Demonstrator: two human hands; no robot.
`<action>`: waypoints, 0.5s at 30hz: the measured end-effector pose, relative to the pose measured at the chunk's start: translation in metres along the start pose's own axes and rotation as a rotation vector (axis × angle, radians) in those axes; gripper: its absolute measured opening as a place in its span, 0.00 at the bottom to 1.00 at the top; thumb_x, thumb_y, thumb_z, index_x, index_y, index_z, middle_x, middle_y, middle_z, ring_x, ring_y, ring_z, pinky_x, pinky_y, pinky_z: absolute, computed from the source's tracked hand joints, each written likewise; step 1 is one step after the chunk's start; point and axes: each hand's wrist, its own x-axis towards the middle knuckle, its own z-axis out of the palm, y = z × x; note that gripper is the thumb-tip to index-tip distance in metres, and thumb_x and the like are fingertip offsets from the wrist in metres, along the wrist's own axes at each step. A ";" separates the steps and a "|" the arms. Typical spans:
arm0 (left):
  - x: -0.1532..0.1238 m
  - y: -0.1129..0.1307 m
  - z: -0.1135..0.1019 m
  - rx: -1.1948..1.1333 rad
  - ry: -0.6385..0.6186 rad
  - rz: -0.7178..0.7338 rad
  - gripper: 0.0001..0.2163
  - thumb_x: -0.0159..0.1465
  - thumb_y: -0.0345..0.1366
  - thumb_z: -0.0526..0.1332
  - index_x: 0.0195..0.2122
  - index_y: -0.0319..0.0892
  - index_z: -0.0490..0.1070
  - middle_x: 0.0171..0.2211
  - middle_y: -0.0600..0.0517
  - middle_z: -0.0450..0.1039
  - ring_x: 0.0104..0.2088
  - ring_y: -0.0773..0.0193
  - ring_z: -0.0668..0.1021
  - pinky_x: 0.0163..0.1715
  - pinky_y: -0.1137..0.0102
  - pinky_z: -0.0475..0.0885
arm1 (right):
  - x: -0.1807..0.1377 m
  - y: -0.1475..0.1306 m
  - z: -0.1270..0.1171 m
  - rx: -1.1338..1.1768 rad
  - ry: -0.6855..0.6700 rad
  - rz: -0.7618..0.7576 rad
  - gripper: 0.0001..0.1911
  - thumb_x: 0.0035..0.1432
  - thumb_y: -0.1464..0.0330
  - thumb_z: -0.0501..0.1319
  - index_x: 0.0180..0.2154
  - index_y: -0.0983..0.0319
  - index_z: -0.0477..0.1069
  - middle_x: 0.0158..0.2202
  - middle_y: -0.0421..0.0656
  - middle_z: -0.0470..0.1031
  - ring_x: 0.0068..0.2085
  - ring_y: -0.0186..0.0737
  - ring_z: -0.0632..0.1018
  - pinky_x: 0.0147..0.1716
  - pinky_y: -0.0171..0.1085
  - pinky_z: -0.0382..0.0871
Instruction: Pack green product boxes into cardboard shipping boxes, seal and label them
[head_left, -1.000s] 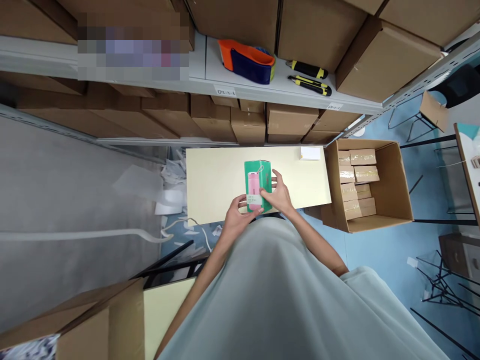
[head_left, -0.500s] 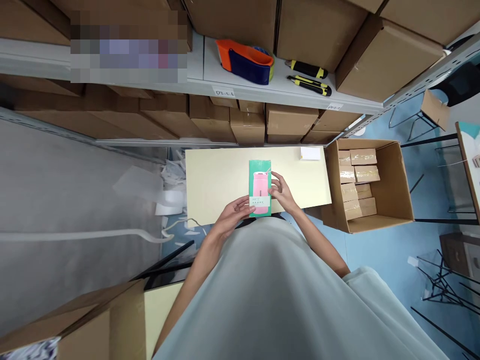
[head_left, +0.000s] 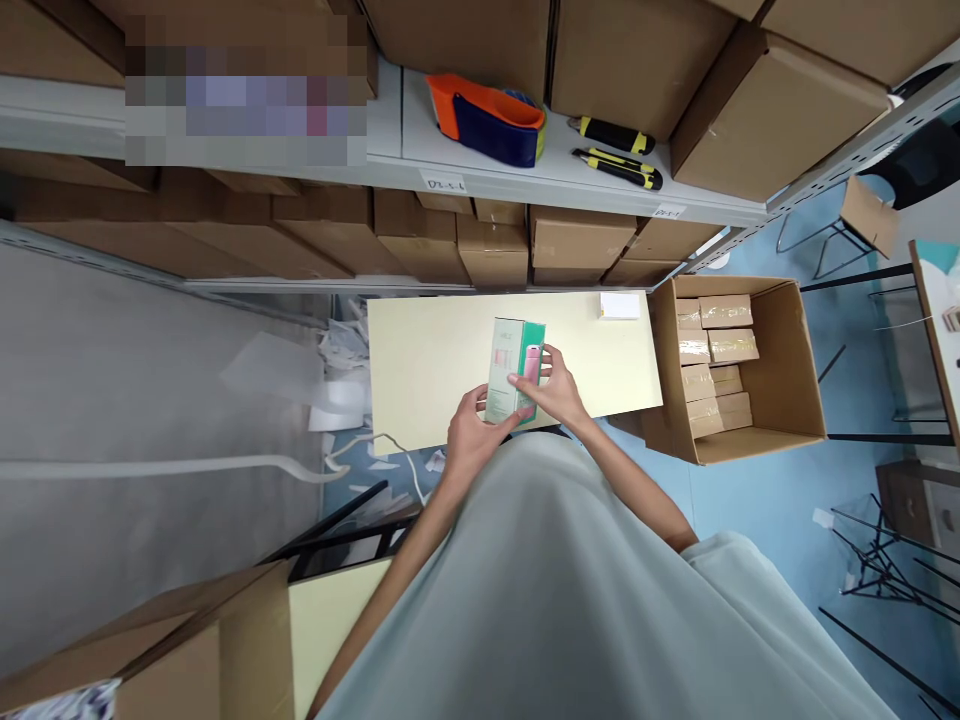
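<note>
I hold a small green product box (head_left: pixel 513 368) with a pink item printed on it above the pale yellow table (head_left: pixel 427 365). My left hand (head_left: pixel 474 433) grips the box's near lower end, fingers wrapped round it. My right hand (head_left: pixel 553 390) clasps its right side, thumb across the printed face. The box is tilted so a paler side panel faces up on the left.
A small white box (head_left: pixel 619 305) lies at the table's far right corner. An open carton (head_left: pixel 739 365) of taped packages stands to the right on the blue floor. The shelf above carries an orange-blue tape dispenser (head_left: pixel 487 118), two yellow-black cutters (head_left: pixel 616 153) and brown cartons.
The box has been rolled about its long axis: first angled, then printed face flat up, now turned so a pale side panel shows. Both hands kept hold of it.
</note>
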 end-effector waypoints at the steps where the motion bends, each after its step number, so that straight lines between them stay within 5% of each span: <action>1: -0.002 0.001 0.001 -0.001 -0.008 0.020 0.40 0.49 0.55 0.83 0.60 0.46 0.75 0.61 0.42 0.80 0.59 0.43 0.82 0.51 0.55 0.84 | 0.001 0.000 0.001 -0.001 0.017 0.011 0.49 0.53 0.52 0.80 0.70 0.54 0.64 0.63 0.52 0.78 0.54 0.52 0.85 0.57 0.52 0.83; 8: 0.008 -0.004 -0.022 -0.355 -0.324 -0.115 0.40 0.54 0.61 0.80 0.62 0.45 0.75 0.65 0.38 0.78 0.61 0.42 0.83 0.50 0.53 0.86 | 0.005 0.005 -0.018 0.343 -0.211 0.115 0.40 0.56 0.51 0.77 0.65 0.53 0.68 0.58 0.47 0.82 0.53 0.49 0.86 0.46 0.45 0.87; 15: 0.016 -0.003 -0.034 -0.389 -0.565 -0.209 0.42 0.48 0.57 0.84 0.62 0.45 0.79 0.59 0.38 0.84 0.59 0.40 0.85 0.56 0.50 0.83 | -0.005 0.004 -0.026 0.395 -0.317 0.098 0.41 0.56 0.52 0.77 0.67 0.51 0.68 0.61 0.46 0.81 0.54 0.49 0.85 0.46 0.43 0.86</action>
